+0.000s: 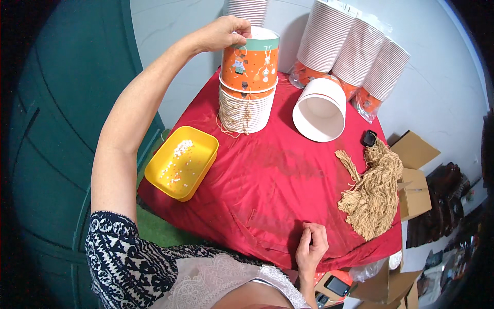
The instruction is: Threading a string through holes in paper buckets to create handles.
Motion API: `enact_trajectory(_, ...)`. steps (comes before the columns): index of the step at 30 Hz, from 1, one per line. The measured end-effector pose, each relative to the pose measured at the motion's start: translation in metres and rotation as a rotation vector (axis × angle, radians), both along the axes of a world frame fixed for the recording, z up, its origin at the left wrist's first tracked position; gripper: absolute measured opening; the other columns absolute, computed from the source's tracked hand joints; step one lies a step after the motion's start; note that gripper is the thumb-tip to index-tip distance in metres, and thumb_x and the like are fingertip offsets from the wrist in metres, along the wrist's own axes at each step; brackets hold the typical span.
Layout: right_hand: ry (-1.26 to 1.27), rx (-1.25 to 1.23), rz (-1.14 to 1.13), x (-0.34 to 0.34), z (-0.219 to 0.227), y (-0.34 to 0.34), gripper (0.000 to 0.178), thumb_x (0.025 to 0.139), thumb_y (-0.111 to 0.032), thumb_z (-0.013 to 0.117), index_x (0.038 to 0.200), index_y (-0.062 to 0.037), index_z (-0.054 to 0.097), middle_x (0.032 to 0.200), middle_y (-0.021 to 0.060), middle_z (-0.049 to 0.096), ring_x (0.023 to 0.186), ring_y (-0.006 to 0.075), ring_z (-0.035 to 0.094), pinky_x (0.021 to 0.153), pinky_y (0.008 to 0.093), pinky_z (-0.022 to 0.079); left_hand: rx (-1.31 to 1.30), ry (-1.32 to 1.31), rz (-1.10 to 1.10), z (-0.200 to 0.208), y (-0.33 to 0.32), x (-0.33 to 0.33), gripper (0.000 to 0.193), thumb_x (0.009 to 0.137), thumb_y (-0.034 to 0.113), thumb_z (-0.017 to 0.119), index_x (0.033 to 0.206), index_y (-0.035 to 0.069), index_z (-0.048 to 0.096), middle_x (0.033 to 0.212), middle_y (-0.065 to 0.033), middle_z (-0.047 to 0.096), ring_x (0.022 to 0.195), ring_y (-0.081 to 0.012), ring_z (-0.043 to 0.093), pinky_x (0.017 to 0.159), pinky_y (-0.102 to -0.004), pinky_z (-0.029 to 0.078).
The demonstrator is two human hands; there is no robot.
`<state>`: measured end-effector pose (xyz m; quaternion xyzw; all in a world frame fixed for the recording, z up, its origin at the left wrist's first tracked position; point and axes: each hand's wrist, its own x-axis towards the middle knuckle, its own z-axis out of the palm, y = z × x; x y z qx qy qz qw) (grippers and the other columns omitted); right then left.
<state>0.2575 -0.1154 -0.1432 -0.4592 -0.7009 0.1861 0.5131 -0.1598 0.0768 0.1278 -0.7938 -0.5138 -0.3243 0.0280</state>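
Orange, green-banded paper bucket (255,67) with cartoon figures, atop a white-rimmed stack (261,112)

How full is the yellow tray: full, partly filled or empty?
Partly filled: the yellow tray holds clustered white pieces and scattered orange bits, but much of its bottom shows bare.

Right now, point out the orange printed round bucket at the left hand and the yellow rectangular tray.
Orange printed round bucket (251,65), head view: middle of its side.
Yellow rectangular tray (200,152), head view: bare inside.
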Motion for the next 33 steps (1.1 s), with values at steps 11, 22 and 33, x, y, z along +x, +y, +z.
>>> enact_trajectory(11,-0.007,-0.002,-0.003,-0.001,0.002,-0.001,0.01,0.087,0.008,0.053,0.09,0.0045,0.063,0.086,0.0138,0.063,0.077,0.0224,0.061,0.07,0.0305,0.048,0.015,0.023,-0.009,-0.007,0.002,0.0,0.008,0.085,0.004,0.063,0.092,-0.001,0.061,0.083,-0.0083,0.065,0.08,-0.0167,0.06,0.074,-0.0335,0.049)
enact_trajectory(22,-0.019,-0.01,-0.015,-0.001,-0.002,0.0,0.012,0.086,0.008,0.053,0.091,0.0044,0.063,0.085,0.0135,0.063,0.074,0.0215,0.059,0.067,0.0306,0.047,-0.029,0.013,-0.034,-0.008,0.004,-0.006,0.007,0.085,0.003,0.064,0.09,0.0,0.061,0.081,-0.0066,0.064,0.081,-0.0152,0.059,0.075,-0.0333,0.049)
enact_trajectory(33,-0.037,-0.014,-0.022,-0.002,0.004,0.0,0.009,0.084,0.009,0.056,0.089,0.0043,0.062,0.086,0.0164,0.065,0.078,0.0289,0.064,0.07,0.0355,0.051,0.004,0.016,-0.027,-0.011,0.007,-0.005,0.008,0.085,0.004,0.063,0.091,0.0,0.062,0.08,-0.0071,0.065,0.08,-0.0145,0.06,0.073,-0.0323,0.05)
